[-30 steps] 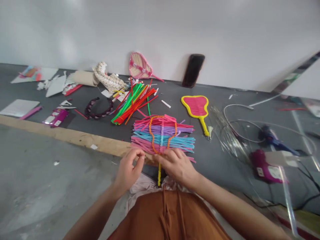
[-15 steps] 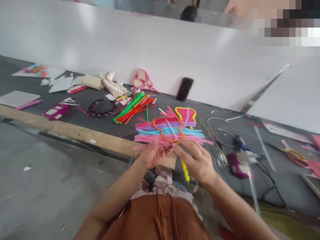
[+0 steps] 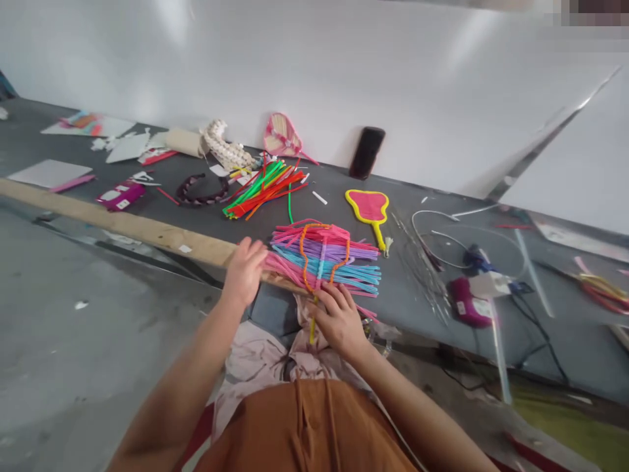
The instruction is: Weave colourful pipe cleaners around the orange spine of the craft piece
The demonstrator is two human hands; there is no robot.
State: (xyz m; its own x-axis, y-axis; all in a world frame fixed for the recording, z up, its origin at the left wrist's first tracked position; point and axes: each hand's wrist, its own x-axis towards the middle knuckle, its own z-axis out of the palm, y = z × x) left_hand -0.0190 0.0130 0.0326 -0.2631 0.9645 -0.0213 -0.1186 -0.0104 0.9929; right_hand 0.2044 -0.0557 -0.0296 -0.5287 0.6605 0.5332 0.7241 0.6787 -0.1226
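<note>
Rows of pink, purple and blue pipe cleaners [image 3: 361, 272] lie across the table's front edge. On top of them rests an orange twisted outline [image 3: 304, 252] with a purple, blue and pink strip up its middle. A yellow stem [image 3: 312, 331] hangs from its lower end. My right hand [image 3: 341, 321] is closed at the top of this stem, fingertips over the base of the outline. At the left ends of the pink pipe cleaners, my left hand [image 3: 244, 272] touches them with fingers extended. A finished pink fan shape with yellow edging [image 3: 367, 204] lies behind.
A bundle of green, red and orange pipe cleaners [image 3: 268, 190] lies further back. A phone [image 3: 367, 153] leans on the white partition. To the right are thin wires [image 3: 422, 275], a purple glue-gun-like device [image 3: 469, 301] and cords. A dark braided headband [image 3: 202, 191] sits left.
The pipe cleaners and orange outline have come down onto the table edge, uncovering the yellow-edged fan. My left hand has moved left to the pipe cleaners' ends; my right hand has shifted left.
</note>
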